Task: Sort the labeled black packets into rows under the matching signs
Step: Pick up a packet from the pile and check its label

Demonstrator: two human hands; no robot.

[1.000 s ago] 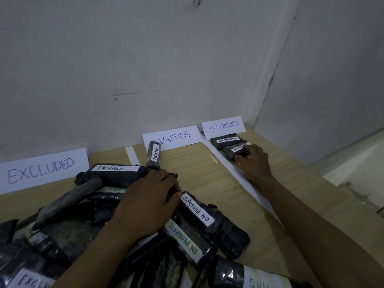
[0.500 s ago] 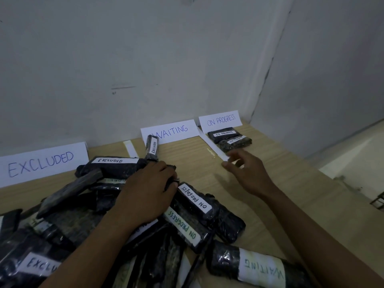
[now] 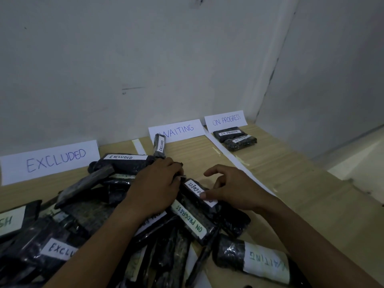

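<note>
A heap of black packets [image 3: 93, 217] with white labels covers the near left of the wooden table [image 3: 291, 183]. My left hand [image 3: 154, 188] lies palm down on the heap, fingers curled over a packet's edge. My right hand [image 3: 232, 189] hovers over an ON PROGRESS packet [image 3: 194, 189] at the heap's right edge, thumb on its label, fingers spread. Three paper signs lean on the wall: EXCLUDED [image 3: 52, 161], WAITING [image 3: 178, 129], ON PROGRESS [image 3: 226, 120]. Two ON PROGRESS packets [image 3: 234, 138] lie in a row under their sign.
White paper strips [image 3: 228, 156] mark the columns on the table. An EXCLUDED packet [image 3: 160, 145] stands tilted in front of the WAITING sign. A WAITING packet [image 3: 255, 260] lies at the near edge. The table's right edge drops to the floor [image 3: 357, 163].
My right hand has left the second packet under the ON PROGRESS sign and drawn back to the heap, now touching an ON PROGRESS packet. My left hand has stayed on the heap.
</note>
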